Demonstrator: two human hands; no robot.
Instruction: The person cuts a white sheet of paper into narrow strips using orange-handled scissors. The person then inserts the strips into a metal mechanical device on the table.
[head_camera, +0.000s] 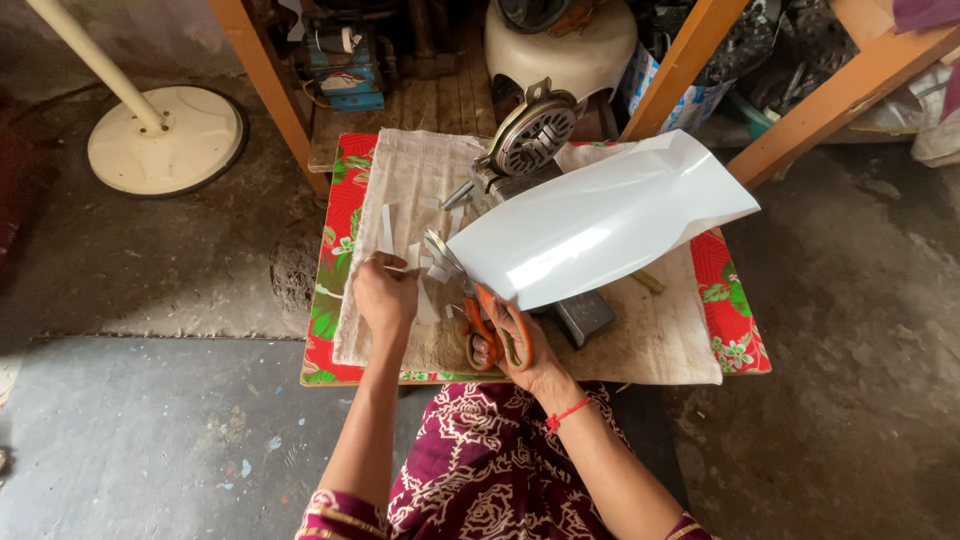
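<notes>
Hands worked at the scissors: right hand closed through the orange handles, left hand pinched a cut strip left of the blades. White sheet rose right of them; unsupported, it could sag and skew the cut.

I see a grey concrete floor, orange wooden frame legs, and a white round stand base.

Low table, red floral cover, stands on concrete floor. Off-white cloth spread over most of it. On the cloth: white paper strips far left, metal motor part far centre, dark block near right.
</notes>
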